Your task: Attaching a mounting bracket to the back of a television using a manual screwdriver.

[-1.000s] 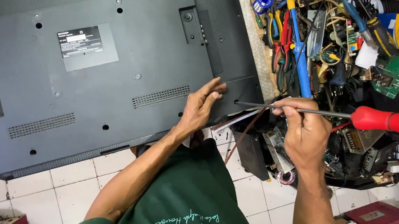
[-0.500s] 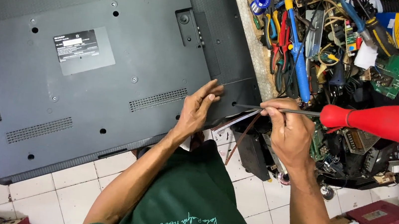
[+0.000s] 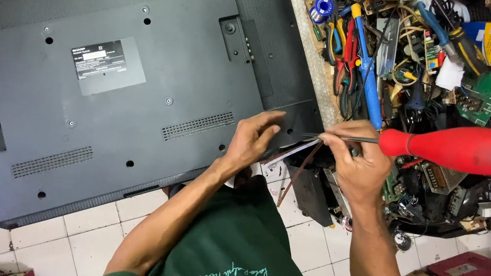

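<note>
Nearest the camera is the person's green shirt (image 3: 233,247), with both bare forearms reaching forward from it over the white tiled floor (image 3: 92,244). The left arm runs up and to the right, its wrist bent so the left hand (image 3: 251,142) lies palm-down, fingers spread and slightly curled, pressing on the lower right corner of the flat-screen television's dark back panel (image 3: 108,98); it holds nothing, only bears on the panel's edge. The right arm rises more steeply, and the right hand (image 3: 356,166) is closed with thumb and fingertips pinched around the thin metal shaft of the red-handled screwdriver (image 3: 460,148). The screwdriver lies nearly level, its tip pointing left toward the panel corner just beside the left fingertips, its thick handle sticking out to the right past the hand. Beyond the hands, to the right of the television, is a crowded heap of tools: a blue-handled tool (image 3: 367,72), red pliers (image 3: 348,45), and a green circuit board (image 3: 488,91).
</note>
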